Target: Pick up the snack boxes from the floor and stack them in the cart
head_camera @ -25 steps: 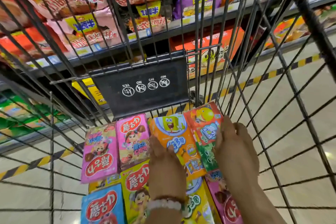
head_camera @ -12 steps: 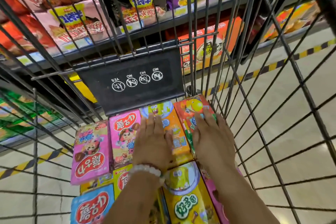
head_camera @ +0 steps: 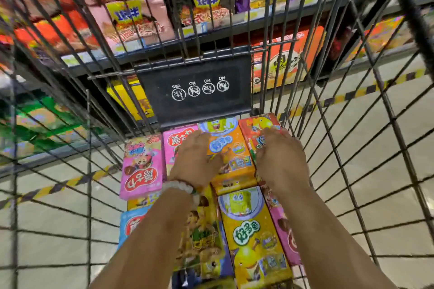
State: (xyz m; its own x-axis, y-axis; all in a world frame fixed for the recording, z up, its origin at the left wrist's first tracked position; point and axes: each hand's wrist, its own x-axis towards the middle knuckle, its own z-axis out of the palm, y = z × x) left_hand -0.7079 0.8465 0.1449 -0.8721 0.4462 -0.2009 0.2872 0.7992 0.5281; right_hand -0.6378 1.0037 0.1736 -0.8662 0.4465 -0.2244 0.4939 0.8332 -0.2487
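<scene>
Head view, my left hand [head_camera: 196, 159] and right hand [head_camera: 278, 159] flat, fingers relaxed, on glossy orange cartoon-printed cardboard snack box [head_camera: 231, 155], in black wire cart [head_camera: 352, 171].

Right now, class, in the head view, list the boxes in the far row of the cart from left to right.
Pale pink box → bright pink box → orange box → red box.
</scene>
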